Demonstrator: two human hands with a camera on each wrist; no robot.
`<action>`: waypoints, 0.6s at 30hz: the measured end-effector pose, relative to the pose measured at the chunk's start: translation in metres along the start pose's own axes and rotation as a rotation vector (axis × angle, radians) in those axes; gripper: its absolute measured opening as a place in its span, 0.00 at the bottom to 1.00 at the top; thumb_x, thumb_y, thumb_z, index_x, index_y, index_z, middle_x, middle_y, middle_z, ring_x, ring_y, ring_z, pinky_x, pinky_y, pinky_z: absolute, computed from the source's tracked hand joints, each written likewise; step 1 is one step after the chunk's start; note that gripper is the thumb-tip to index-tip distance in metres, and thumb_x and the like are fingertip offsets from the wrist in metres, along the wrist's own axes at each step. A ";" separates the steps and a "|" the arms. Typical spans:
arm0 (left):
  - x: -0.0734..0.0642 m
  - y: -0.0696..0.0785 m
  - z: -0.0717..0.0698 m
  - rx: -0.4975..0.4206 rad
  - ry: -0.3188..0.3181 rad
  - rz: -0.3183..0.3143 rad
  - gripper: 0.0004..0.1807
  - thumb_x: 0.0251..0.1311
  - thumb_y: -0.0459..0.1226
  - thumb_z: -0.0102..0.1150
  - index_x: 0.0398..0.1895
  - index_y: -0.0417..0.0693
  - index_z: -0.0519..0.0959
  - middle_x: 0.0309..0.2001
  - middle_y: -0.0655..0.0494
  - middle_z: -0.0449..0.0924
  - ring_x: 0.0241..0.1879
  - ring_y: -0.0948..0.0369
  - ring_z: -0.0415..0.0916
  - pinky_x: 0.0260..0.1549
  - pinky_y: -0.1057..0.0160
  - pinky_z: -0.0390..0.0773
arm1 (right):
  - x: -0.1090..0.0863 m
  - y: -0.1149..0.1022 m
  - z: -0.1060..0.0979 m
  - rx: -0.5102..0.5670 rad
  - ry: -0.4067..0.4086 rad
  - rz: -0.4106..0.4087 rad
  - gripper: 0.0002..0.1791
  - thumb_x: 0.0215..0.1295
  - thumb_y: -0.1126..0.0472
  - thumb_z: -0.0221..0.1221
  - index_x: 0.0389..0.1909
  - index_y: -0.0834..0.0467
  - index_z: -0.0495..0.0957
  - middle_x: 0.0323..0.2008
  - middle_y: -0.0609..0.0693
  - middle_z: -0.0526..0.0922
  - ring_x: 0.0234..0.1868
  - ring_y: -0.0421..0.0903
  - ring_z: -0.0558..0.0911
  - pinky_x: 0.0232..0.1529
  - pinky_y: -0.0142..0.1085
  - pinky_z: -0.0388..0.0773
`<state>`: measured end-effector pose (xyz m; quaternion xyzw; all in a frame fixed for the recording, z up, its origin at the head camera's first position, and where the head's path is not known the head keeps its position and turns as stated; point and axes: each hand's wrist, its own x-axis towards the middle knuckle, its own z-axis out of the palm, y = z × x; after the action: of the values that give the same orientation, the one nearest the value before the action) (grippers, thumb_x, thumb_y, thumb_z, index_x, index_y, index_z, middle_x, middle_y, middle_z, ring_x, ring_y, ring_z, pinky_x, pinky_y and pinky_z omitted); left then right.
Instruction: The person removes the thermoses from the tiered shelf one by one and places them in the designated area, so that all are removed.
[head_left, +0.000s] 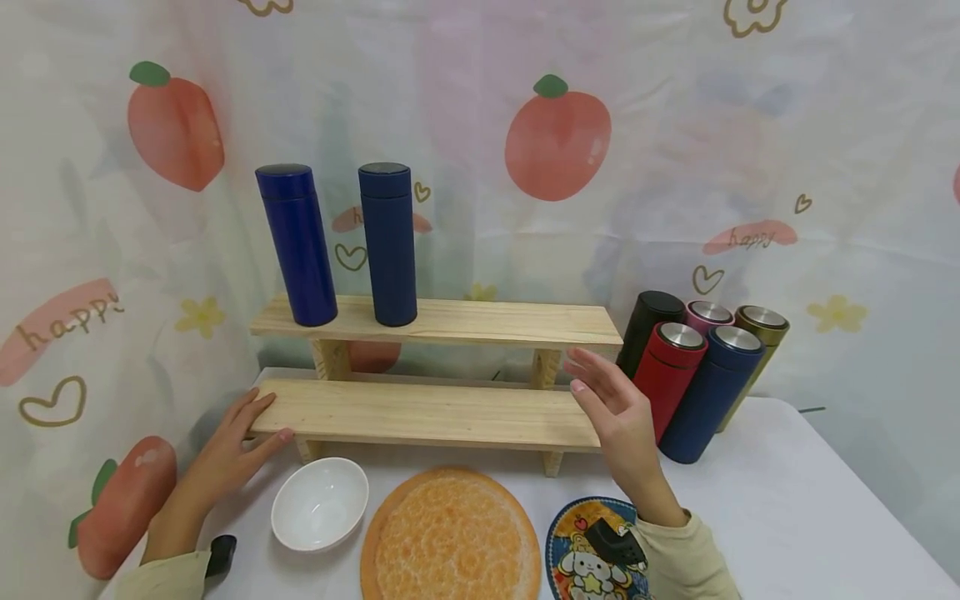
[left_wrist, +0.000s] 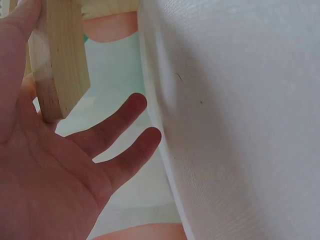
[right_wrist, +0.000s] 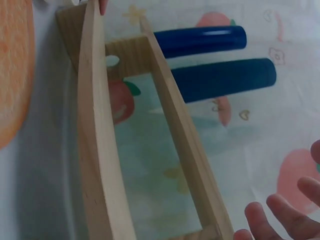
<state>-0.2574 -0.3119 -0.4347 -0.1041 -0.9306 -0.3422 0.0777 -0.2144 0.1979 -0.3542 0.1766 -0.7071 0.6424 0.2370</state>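
One tall, round, shiny blue bottle [head_left: 298, 250] and one tall, round, dull dark-blue bottle [head_left: 390, 254] stood on the left part of the top board [head_left: 510, 321] of a pale wooden two-step shelf [head_left: 525, 419]. The left hand [head_left: 225, 460] pinched the left end of the lower board [head_left: 420, 410], and two of its fingers stuck out straight. A soft, steady hold was likely best, since a hard tug could have made the tall bottles wobble. The right hand [head_left: 621, 421] held nothing; its fingers were loose and a little apart, up in the air near the shelf's right end. A round red bottle with a silver lid [head_left: 667, 375] stood close by, so that hand probably needed to go slowly and not bump it.
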 end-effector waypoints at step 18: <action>0.001 0.001 -0.001 0.016 -0.010 -0.038 0.47 0.73 0.54 0.66 0.83 0.40 0.57 0.83 0.29 0.43 0.77 0.25 0.48 0.66 0.19 0.57 | 0.027 0.000 0.084 0.151 -0.219 0.095 0.31 0.78 0.66 0.59 0.78 0.66 0.66 0.75 0.63 0.71 0.75 0.57 0.71 0.68 0.35 0.74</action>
<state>-0.2583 -0.3114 -0.4331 -0.0875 -0.9356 -0.3354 0.0673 -0.2455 0.1159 -0.3445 0.2294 -0.6861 0.6810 0.1138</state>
